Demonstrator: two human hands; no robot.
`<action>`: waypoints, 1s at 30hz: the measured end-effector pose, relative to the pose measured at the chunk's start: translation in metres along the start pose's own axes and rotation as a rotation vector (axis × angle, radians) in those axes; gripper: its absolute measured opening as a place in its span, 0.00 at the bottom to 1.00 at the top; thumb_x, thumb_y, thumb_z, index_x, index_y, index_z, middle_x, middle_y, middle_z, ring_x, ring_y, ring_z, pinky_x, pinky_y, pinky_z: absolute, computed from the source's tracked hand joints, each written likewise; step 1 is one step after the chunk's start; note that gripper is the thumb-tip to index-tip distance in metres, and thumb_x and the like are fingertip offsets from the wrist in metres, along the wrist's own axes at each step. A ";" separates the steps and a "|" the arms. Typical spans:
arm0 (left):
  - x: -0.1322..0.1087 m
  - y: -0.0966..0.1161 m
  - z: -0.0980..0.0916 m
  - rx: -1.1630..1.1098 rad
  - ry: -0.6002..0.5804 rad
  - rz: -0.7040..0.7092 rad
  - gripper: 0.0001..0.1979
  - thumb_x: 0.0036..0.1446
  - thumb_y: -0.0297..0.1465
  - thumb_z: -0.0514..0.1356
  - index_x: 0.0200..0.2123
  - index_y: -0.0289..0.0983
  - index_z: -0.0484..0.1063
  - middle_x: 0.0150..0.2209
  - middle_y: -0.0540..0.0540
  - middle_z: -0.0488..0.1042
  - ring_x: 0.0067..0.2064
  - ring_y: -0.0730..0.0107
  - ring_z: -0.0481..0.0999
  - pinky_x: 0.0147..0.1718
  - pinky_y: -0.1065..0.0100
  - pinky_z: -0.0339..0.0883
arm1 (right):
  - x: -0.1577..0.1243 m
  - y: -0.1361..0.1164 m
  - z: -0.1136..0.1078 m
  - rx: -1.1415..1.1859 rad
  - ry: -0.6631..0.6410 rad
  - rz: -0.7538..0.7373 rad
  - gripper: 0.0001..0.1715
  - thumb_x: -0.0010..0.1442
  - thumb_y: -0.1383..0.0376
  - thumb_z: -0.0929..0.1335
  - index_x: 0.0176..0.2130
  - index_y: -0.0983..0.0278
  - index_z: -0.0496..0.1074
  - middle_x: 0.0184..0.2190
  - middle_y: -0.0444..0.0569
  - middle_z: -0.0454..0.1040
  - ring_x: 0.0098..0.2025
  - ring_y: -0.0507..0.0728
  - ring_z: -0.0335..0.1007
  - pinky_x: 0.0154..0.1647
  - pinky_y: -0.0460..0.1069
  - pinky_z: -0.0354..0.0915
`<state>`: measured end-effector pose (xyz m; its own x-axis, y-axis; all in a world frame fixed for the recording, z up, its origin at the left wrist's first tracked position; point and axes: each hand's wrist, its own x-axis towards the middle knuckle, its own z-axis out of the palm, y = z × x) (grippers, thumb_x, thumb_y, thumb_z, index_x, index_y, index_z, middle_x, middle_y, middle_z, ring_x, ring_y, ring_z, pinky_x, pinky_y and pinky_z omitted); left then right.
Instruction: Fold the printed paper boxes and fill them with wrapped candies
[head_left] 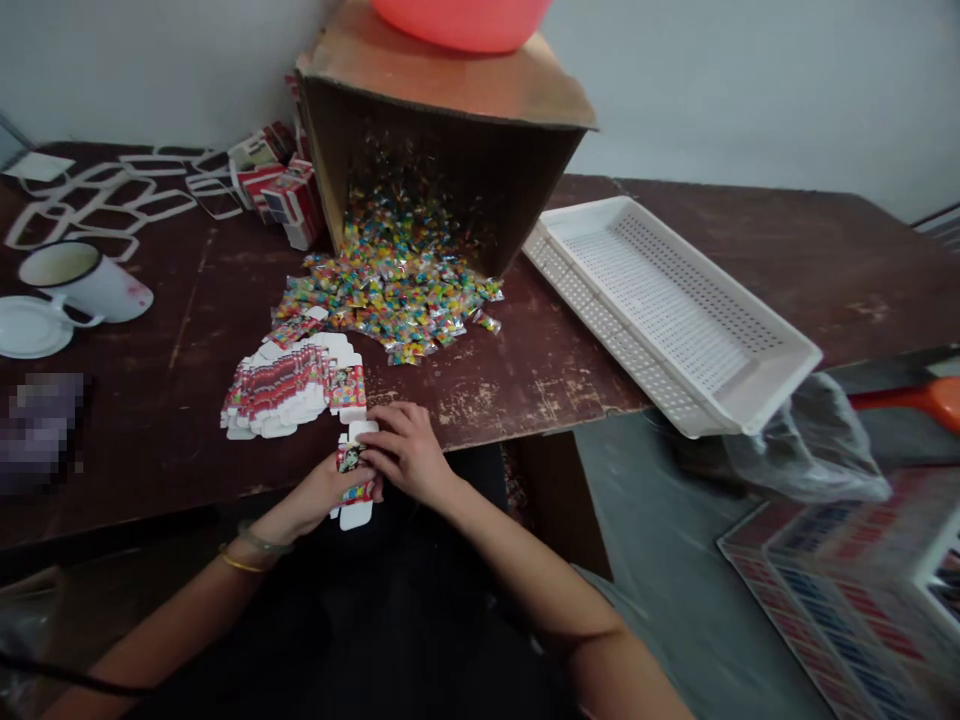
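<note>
The carton (349, 457) is in the hands at the near edge of the table (517, 390), partly over the lap, just below the fanned pile (281, 390) of flat ones. The left hand (322, 492) is closed around its left side and middle, gripping it. The right hand (401, 447) is half curled, fingertips on the upper part by a white flap; its thumb is hidden, so I cannot tell how tightly it pinches. The lower flap (356, 515) sticks out free. To do this well, the left grip should probably be just firm enough to steady the thin card without crushing it, while the right fingertips work along the creases, pressing evenly. Keeping the hands low but clear of the pile would avoid pushing it toward the loose sweets (405, 295).
</note>
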<state>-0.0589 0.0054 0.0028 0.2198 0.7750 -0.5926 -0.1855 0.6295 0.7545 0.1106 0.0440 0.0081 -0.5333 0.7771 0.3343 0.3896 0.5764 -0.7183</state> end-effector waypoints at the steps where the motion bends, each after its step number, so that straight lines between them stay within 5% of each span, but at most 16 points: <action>1: -0.002 -0.001 0.005 0.037 -0.020 -0.017 0.08 0.47 0.31 0.66 0.28 0.34 0.72 0.21 0.48 0.78 0.24 0.67 0.76 0.28 0.68 0.68 | 0.002 0.002 -0.002 0.034 -0.011 0.012 0.12 0.61 0.59 0.70 0.45 0.59 0.77 0.54 0.49 0.72 0.59 0.60 0.58 0.59 0.58 0.55; 6: -0.009 0.001 0.014 0.166 -0.089 0.014 0.06 0.45 0.30 0.64 0.24 0.35 0.70 0.18 0.51 0.74 0.22 0.73 0.71 0.24 0.72 0.63 | 0.003 0.004 -0.011 0.260 -0.166 0.174 0.09 0.55 0.60 0.75 0.35 0.62 0.78 0.56 0.50 0.70 0.60 0.61 0.59 0.62 0.57 0.53; 10: -0.013 0.008 0.008 0.256 -0.390 0.007 0.10 0.47 0.33 0.65 0.31 0.33 0.74 0.30 0.44 0.79 0.31 0.66 0.76 0.31 0.68 0.68 | 0.004 0.004 -0.031 0.497 -0.459 0.118 0.05 0.56 0.64 0.74 0.33 0.63 0.78 0.55 0.50 0.69 0.59 0.58 0.63 0.60 0.53 0.56; 12: -0.012 0.005 0.006 0.348 -0.311 0.033 0.11 0.47 0.36 0.66 0.29 0.34 0.73 0.26 0.46 0.77 0.27 0.66 0.75 0.27 0.68 0.68 | 0.001 0.003 -0.037 0.588 -0.463 0.135 0.04 0.58 0.64 0.72 0.34 0.64 0.78 0.50 0.49 0.72 0.54 0.56 0.67 0.56 0.50 0.61; 15: -0.008 -0.011 0.009 0.426 0.055 0.156 0.15 0.49 0.40 0.65 0.22 0.36 0.67 0.18 0.53 0.69 0.20 0.70 0.70 0.20 0.71 0.63 | -0.012 -0.002 -0.032 0.563 -0.230 0.289 0.06 0.61 0.65 0.69 0.39 0.64 0.74 0.40 0.47 0.75 0.43 0.54 0.71 0.47 0.49 0.65; 19: -0.013 -0.032 0.016 0.353 0.224 0.386 0.17 0.57 0.39 0.61 0.46 0.37 0.67 0.31 0.49 0.77 0.34 0.63 0.79 0.33 0.66 0.72 | -0.040 -0.007 -0.014 0.592 -0.052 0.452 0.20 0.59 0.63 0.70 0.50 0.61 0.63 0.39 0.45 0.75 0.32 0.51 0.68 0.38 0.47 0.65; 21: -0.021 -0.036 0.015 0.359 0.228 0.451 0.23 0.56 0.35 0.63 0.53 0.39 0.61 0.37 0.47 0.79 0.39 0.62 0.80 0.40 0.64 0.72 | -0.052 -0.008 -0.008 0.778 -0.016 0.565 0.18 0.59 0.58 0.70 0.46 0.61 0.63 0.32 0.43 0.74 0.28 0.49 0.66 0.31 0.45 0.64; 24: -0.033 -0.040 0.011 0.428 0.122 0.386 0.17 0.55 0.34 0.64 0.47 0.40 0.67 0.38 0.45 0.80 0.40 0.60 0.81 0.42 0.64 0.71 | -0.066 -0.005 -0.004 1.134 -0.039 0.776 0.18 0.57 0.53 0.70 0.37 0.63 0.65 0.23 0.39 0.68 0.22 0.47 0.63 0.24 0.42 0.62; 27: -0.045 -0.044 0.006 0.484 -0.009 0.263 0.12 0.52 0.34 0.65 0.41 0.41 0.76 0.37 0.45 0.82 0.40 0.58 0.80 0.42 0.65 0.70 | -0.075 -0.002 0.000 1.322 -0.239 0.962 0.21 0.47 0.58 0.77 0.37 0.65 0.69 0.26 0.39 0.70 0.21 0.44 0.63 0.23 0.40 0.63; 30: -0.054 -0.048 0.004 0.467 -0.005 0.165 0.09 0.49 0.35 0.66 0.35 0.41 0.81 0.35 0.46 0.82 0.38 0.57 0.79 0.41 0.66 0.69 | -0.080 -0.002 0.004 1.344 -0.403 1.008 0.24 0.41 0.60 0.78 0.37 0.66 0.73 0.30 0.42 0.73 0.24 0.46 0.67 0.25 0.42 0.66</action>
<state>-0.0578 -0.0663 -0.0002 0.2286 0.8612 -0.4540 0.2303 0.4053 0.8847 0.1494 -0.0206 -0.0197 -0.7139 0.4426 -0.5427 -0.0759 -0.8193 -0.5684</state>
